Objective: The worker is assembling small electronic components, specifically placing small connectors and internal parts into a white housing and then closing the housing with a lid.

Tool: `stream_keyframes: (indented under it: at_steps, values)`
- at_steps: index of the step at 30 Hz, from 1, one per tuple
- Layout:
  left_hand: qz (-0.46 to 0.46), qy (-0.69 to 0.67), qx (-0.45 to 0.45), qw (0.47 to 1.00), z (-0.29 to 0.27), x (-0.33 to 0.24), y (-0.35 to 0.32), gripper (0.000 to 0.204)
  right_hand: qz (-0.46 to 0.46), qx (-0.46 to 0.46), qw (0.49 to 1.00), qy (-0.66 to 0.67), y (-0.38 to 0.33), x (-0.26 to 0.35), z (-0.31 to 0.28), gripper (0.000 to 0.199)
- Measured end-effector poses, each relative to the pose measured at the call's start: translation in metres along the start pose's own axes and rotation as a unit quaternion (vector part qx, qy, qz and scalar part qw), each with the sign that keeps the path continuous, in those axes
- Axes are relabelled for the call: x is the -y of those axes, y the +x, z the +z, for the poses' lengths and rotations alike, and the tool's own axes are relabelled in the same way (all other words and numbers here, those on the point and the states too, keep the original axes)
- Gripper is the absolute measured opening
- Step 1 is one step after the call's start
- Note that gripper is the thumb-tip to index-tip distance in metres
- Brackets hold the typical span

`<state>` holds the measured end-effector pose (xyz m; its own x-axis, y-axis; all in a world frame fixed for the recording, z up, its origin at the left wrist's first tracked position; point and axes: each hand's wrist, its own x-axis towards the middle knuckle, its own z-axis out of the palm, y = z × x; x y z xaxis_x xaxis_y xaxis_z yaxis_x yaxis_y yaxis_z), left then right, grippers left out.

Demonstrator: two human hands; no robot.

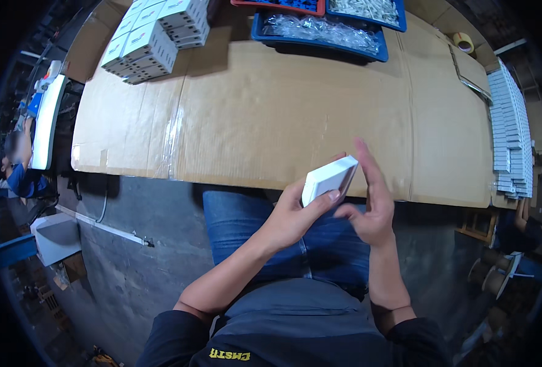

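Observation:
A small flat white box [327,179] is tilted up in my left hand [290,215], just above the table's near edge. My left thumb presses on its lower side and the fingers wrap behind it. My right hand [375,211] is beside the box on its right, fingers stretched upward and thumb apart, with nothing in it. A narrow gap seems to show between the right palm and the box. The side of the box facing the right hand looks darker, and I cannot tell whether it is open.
Cardboard covers the table [283,116]. Stacked white boxes [145,46] stand at the far left. A blue tray [320,46] of clear plastic bags lies at the back, near other trays. Light boxes [509,128] line the right edge, below a tape roll [464,43].

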<state>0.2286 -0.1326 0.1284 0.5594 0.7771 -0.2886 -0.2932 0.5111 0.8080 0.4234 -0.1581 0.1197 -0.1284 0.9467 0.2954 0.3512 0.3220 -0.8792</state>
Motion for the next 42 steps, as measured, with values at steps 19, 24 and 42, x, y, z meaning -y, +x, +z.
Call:
stream_keyframes:
  at_steps: [19, 24, 42]
  values:
    - [0.008, 0.074, 0.128, 0.989, -0.01, -0.027, 0.003, 0.066, 0.138, 0.059, 0.937, 0.314, 0.007, -0.017, -0.024, 0.047]
    - [0.028, 0.074, 0.17, 0.982, -0.013, -0.029, 0.003, 0.072, 0.139, 0.093, 0.937, 0.306, 0.011, -0.014, -0.028, 0.044]
    - [0.167, 0.041, -0.027, 0.985, -0.041, 0.003, 0.024, 0.095, 0.166, -0.127, 0.851, 0.481, 0.022, -0.005, 0.017, 0.04]
